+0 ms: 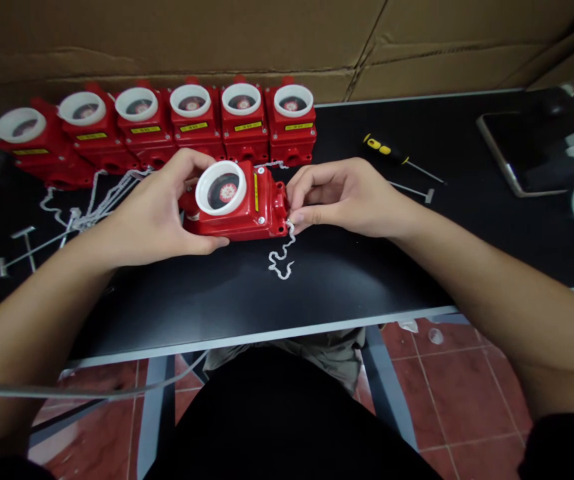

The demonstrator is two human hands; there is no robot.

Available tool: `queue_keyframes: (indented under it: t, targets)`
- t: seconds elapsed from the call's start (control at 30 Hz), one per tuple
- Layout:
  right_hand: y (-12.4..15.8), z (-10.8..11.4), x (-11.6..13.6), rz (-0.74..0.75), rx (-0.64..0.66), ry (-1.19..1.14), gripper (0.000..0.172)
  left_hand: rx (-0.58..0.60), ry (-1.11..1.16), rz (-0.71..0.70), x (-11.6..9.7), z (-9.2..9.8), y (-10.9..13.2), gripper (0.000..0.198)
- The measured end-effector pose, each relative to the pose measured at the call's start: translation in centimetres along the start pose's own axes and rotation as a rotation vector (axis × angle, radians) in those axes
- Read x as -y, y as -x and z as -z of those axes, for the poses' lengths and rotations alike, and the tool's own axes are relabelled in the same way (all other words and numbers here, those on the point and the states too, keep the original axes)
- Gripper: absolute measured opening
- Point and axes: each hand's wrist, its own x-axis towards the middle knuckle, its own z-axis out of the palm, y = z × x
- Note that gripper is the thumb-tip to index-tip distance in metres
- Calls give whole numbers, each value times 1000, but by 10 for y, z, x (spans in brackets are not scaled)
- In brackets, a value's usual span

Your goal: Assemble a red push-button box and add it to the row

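A red box-shaped device (241, 223) with a white ring and a yellow label lies on its side above the black table, its ring tilted up. My left hand (169, 207) grips its left end, thumb along the near side and fingers behind. At the right end, my right hand (337, 197) pinches with thumb and index finger by a corner. A thin white chain (281, 257) hangs from that spot, its loose end curled on the table. What sits between the right fingertips is mostly hidden, but the chain runs up to them.
Several similar red devices (291, 137) stand in a row at the back left. Small metal T-shaped hammers (27, 243) with white chains lie at the left. A yellow-black screwdriver (391, 150) and a tablet-like device (521, 153) lie to the right. Cardboard (267, 40) backs the table.
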Motion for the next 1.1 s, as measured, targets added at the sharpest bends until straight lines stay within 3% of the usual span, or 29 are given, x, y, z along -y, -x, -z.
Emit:
queue_keyframes:
  t: [0.27, 0.63, 1.1]
  targets:
    - [-3, 9, 0, 130, -94, 186, 38, -91, -52, 61, 2, -8, 1, 83]
    - [-1, 7, -3, 95, -82, 203, 37, -88, -110, 44, 0, -7, 4, 80]
    - [2, -3, -6, -98, -70, -117, 44, -89, -114, 3, 1, -5, -1, 85]
